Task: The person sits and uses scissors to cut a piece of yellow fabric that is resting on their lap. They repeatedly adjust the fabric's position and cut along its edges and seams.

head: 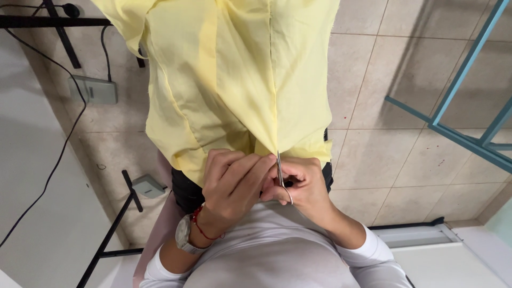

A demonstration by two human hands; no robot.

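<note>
A pale yellow fabric piece [229, 74] with sewn seams hangs in front of me, filling the upper middle of the head view. My left hand [232, 184] pinches its lower edge close to the long centre seam; a watch and a red string bracelet circle that wrist. My right hand [301, 186] holds a small metal thread snipper [281, 176], its blades pointing up at the bottom of the seam. Both hands touch each other just above my white shirt.
A beige tiled floor [384, 133] lies below. A black table frame [114, 224] and cables stand at the left, with two grey pedal boxes [95, 89] on the floor. A teal metal frame [458, 106] is at the right.
</note>
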